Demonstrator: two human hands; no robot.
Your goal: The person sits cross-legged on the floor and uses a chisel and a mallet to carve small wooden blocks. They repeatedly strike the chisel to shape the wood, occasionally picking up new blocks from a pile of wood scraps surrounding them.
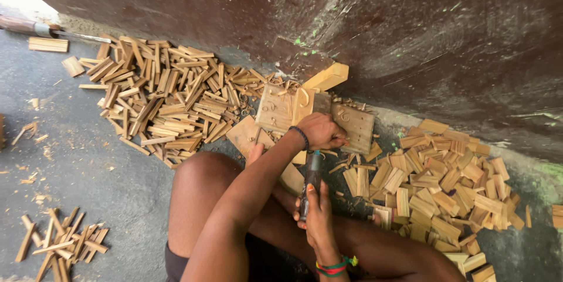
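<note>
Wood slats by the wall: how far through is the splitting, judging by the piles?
Looks done: a large pile of thin slats on one side and a small bundle nearer. In hand: the left hand steadies a piece on the wooden block, the right hand grips a dark-handled tool. Seemingly left: the chunkier pieces opposite.

The slats [170,97] and blocks [446,191] are pale raw wood, matt and rough-sawn. The jig [352,125] is bare wood too. The tool [311,179] looks like dull dark metal, though partly hidden. The floor [105,170] is grey, gritty concrete; the wall [410,36] is scuffed, brown-painted.
</note>
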